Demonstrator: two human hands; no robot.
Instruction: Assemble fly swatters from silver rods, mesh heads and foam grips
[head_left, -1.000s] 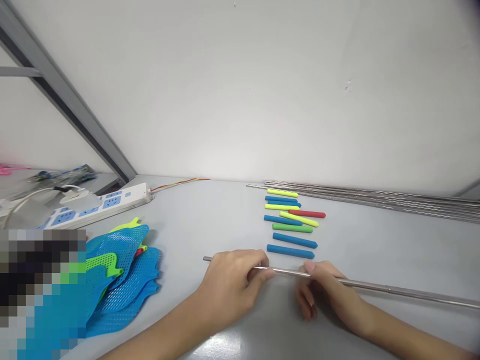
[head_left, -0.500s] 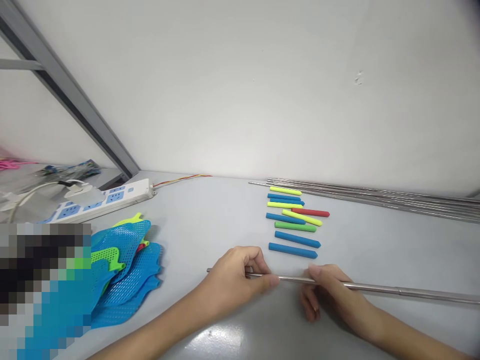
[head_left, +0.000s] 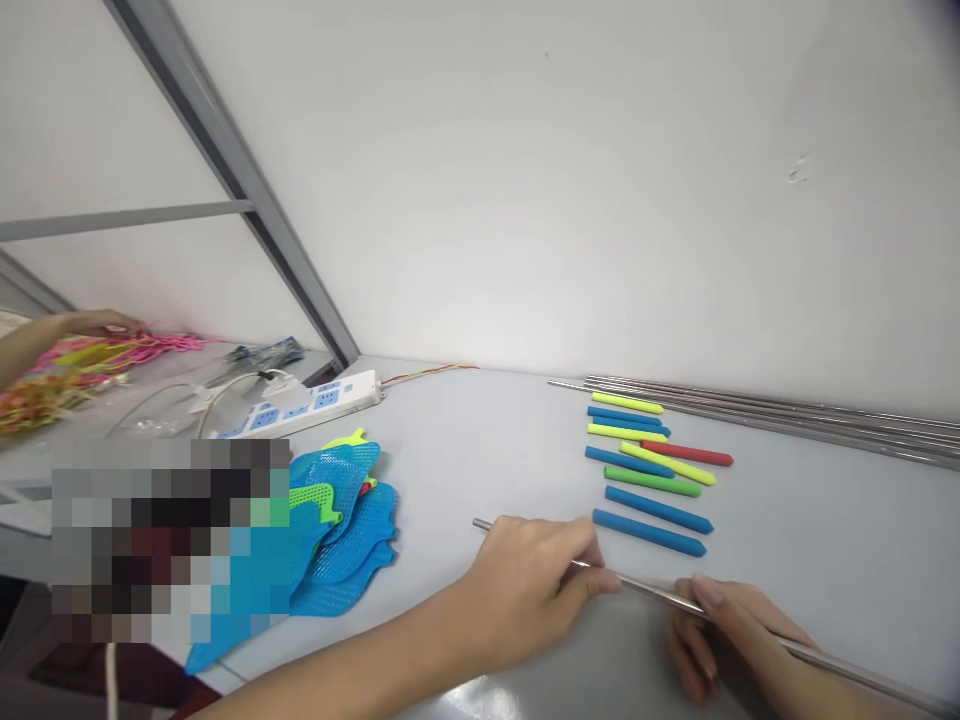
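My left hand [head_left: 536, 585] is closed around a thin silver metal rod [head_left: 645, 587] near its left end, whose tip pokes out past the hand. Further along, my right hand [head_left: 739, 630] pinches the same rod between thumb and fingers. The rod slants down to the right and runs out of view. Just beyond my hands lie several pointed tubes: blue tubes [head_left: 649, 532], a green tube [head_left: 652, 482], a red tube [head_left: 688, 454] and yellow tubes [head_left: 627, 403]. To the left is a pile of perforated fly swatter heads [head_left: 352, 540], mostly blue; a blurred patch hides part of it.
More metal rods [head_left: 772, 408] lie along the wall at the back right. A white power strip [head_left: 352, 392] with plugs and cables sits at the back left. Another person's hand [head_left: 105, 322] is over pink and yellow strands [head_left: 97, 365] beyond a metal frame [head_left: 277, 230].
The view has swung left, bringing the other person's hand into sight. Both my hands still hold the rod, which now slants more steeply down to the right.
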